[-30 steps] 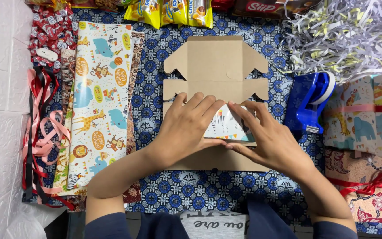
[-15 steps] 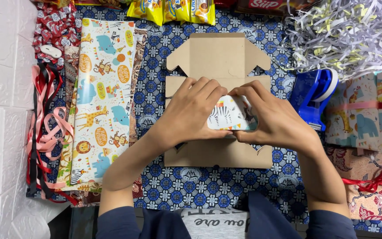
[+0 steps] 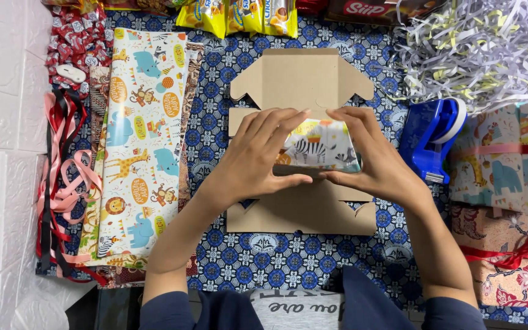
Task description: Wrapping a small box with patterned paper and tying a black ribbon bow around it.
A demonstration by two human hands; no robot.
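Both hands meet at the middle of the frame around a small wrapped box (image 3: 319,145) in animal-print paper. The left hand (image 3: 258,156) curls over the box's left end, fingers arched above it and thumb tucked under; the right hand (image 3: 377,159) clasps the right end the same way. Neither hand is flat or slack: each is closed in a light grasp on the box.

Compared with a second ago, the box has come up. Then the hands lay low over it and pressed it against the flat cardboard box blank (image 3: 300,79); now it is tipped so that a long printed side faces the camera, held just above the blank's centre panel. Whether its lower edge touches the cardboard is hard to tell, since the thumbs hide that line. The work has thus passed from pressing folds down to holding the wrapped box up and turning it.

Right of the hands stands a blue tape dispenser (image 3: 432,137); a sheet of the same wrapping paper (image 3: 142,140) lies at the left.
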